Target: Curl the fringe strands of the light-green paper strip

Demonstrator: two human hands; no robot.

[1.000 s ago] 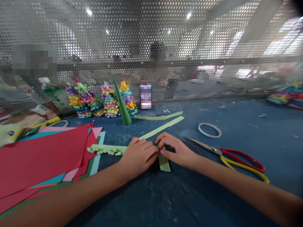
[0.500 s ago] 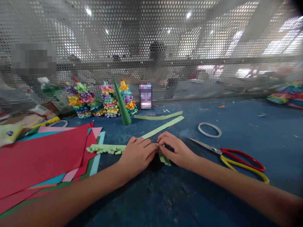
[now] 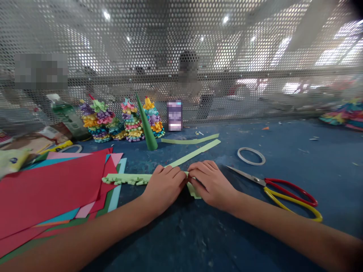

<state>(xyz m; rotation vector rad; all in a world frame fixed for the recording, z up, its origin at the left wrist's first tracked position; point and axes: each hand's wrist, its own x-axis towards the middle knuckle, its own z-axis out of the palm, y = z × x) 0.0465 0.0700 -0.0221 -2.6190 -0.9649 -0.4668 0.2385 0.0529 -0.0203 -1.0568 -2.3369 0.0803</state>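
Note:
My left hand (image 3: 164, 187) and my right hand (image 3: 212, 185) meet on a light green paper strip (image 3: 127, 179), their fingertips gripping it close together. Left of my hands, the strip's edge is fringed with small paper curls. A long plain strip (image 3: 195, 152) runs up and right from under my fingers. A small light green flap (image 3: 193, 192) sticks out below my right hand, and the rest of it is hidden. Red-handled scissors (image 3: 272, 187) lie open to the right of my right hand, not touching it.
Stacked coloured paper sheets (image 3: 51, 189) lie left on the blue worktable (image 3: 227, 241). Beyond stand a green paper cone (image 3: 146, 130), curled-paper trees (image 3: 132, 122), a bottle (image 3: 68, 117), a tape roll (image 3: 251, 156) and a loose strip (image 3: 190, 140). A perforated metal screen (image 3: 255, 49) stands behind, with a person beyond it (image 3: 188, 81).
My hands have drawn slightly closer over the strip. The green flap below my right hand is now mostly covered, and the curled strip has shifted slightly left.

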